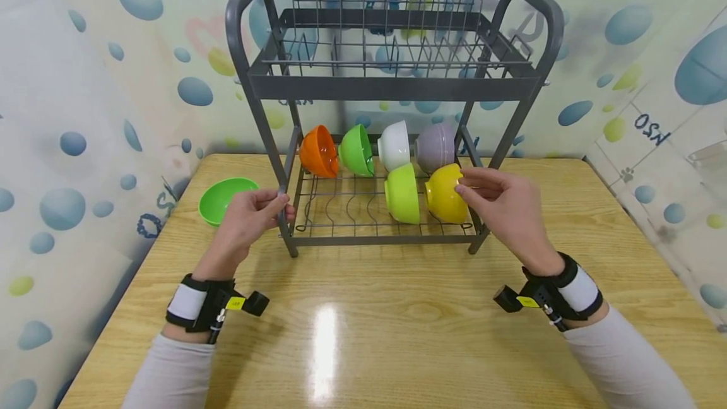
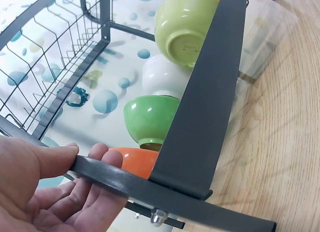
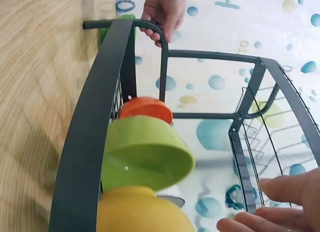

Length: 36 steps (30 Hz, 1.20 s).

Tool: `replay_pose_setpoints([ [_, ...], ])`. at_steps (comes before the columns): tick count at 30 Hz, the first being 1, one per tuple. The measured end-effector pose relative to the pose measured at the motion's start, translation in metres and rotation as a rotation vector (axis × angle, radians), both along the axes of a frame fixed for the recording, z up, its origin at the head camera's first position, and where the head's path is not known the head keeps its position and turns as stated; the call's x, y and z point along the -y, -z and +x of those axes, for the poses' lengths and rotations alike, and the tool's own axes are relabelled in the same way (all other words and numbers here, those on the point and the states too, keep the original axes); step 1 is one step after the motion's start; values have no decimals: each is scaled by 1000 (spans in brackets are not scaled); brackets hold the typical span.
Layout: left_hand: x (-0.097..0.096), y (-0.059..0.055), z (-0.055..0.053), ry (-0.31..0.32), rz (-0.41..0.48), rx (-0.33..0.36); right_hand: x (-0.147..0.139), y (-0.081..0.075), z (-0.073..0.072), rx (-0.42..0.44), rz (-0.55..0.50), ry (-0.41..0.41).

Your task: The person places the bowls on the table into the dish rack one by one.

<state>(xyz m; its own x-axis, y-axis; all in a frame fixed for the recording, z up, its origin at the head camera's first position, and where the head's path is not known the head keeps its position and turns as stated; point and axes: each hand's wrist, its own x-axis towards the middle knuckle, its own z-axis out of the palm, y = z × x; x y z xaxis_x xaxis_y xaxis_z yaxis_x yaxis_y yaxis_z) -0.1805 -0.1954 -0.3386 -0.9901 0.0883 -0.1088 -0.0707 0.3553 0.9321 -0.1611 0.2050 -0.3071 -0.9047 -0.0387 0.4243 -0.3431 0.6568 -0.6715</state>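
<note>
My left hand (image 1: 244, 216) holds the left leg of the grey metal dish rack (image 1: 363, 240), thumb on one side and fingers behind it in the left wrist view. My right hand (image 1: 505, 207) is beside the yellow bowl (image 1: 445, 194), its fingertips near the rim. In the right wrist view those fingers (image 3: 272, 219) are loosely bent, with a gap to the bowl. A lime-green bowl (image 1: 403, 194) stands on edge left of the yellow one. Behind are orange (image 1: 318, 151), green (image 1: 356, 150), white (image 1: 394, 146) and purple (image 1: 436, 148) bowls, also tilted on edge on the lower tier.
Another green bowl (image 1: 218, 201) sits on the wooden table (image 1: 397, 327), left of the rack and partly behind my left hand. The rack's upper wire tier (image 1: 392, 88) rises above the bowls. A patterned backdrop (image 1: 195, 90) stands close behind.
</note>
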Motion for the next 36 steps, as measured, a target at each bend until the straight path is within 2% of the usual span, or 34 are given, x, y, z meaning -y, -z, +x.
replay_pose_setpoints([
  [3,0,0,0,-1,3,4,-13,1,7,-47,-4,52],
  [7,0,-1,1,-7,12,12,-29,11,9,-106,-24,103],
  [10,-1,-1,1,-11,18,14,-39,21,7,-96,-27,124],
  [13,-1,0,1,-13,11,12,-45,31,5,8,-28,130],
  [17,-1,1,1,-17,-4,7,-51,40,3,202,-63,97],
  [20,-2,1,2,-22,-1,6,-53,45,-1,295,-141,41],
  [24,-3,4,3,-29,-4,-11,-56,49,-6,356,-295,-47],
  [30,-4,11,5,-24,-82,-115,-61,52,-10,426,-476,-158],
  [34,1,12,9,-55,-207,-264,-63,51,-12,464,-532,-180],
  [36,7,10,11,-97,-286,-361,-63,51,-12,466,-541,-179],
])
